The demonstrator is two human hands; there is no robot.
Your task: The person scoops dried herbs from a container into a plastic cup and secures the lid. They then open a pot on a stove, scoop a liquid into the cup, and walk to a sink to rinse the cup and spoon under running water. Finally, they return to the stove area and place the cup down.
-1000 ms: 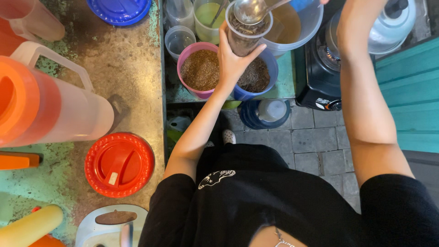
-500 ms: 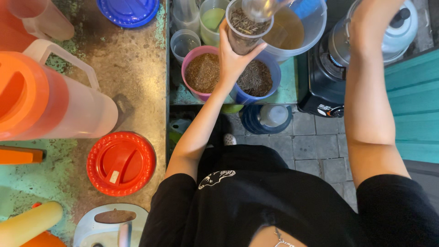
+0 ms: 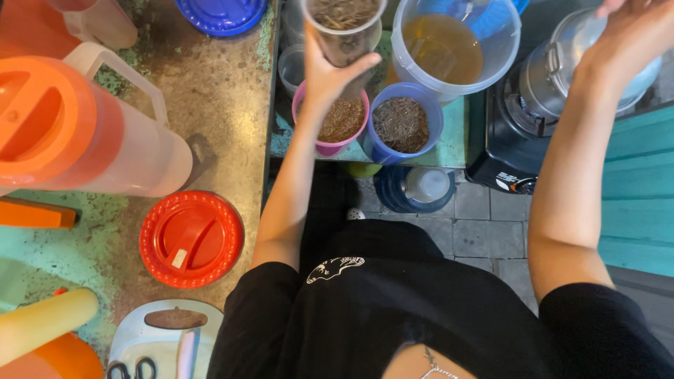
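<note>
My left hand [image 3: 330,70] grips a clear plastic cup [image 3: 344,24] with dark dried bits in it, raised above a pink tub [image 3: 335,126] and a blue tub [image 3: 406,123] of dried herbs. My right hand [image 3: 628,31] is at the top right edge, over the lid of a blender jar [image 3: 569,63] on a black base; its fingers are cut off by the frame. A big clear bucket [image 3: 453,42] of amber liquid stands behind the blue tub.
An orange-lidded jug [image 3: 77,133] lies at left on the worn counter [image 3: 217,105]. A red lid [image 3: 191,238], a blue lid [image 3: 221,12], a white board with scissors [image 3: 165,337] and a yellow bottle [image 3: 42,323] sit nearby. Stacked bowls [image 3: 414,188] rest on the tiled floor.
The spoon that was over the cup is gone from sight. My right hand has moved right, over the blender lid. The cup stays raised in my left hand.
</note>
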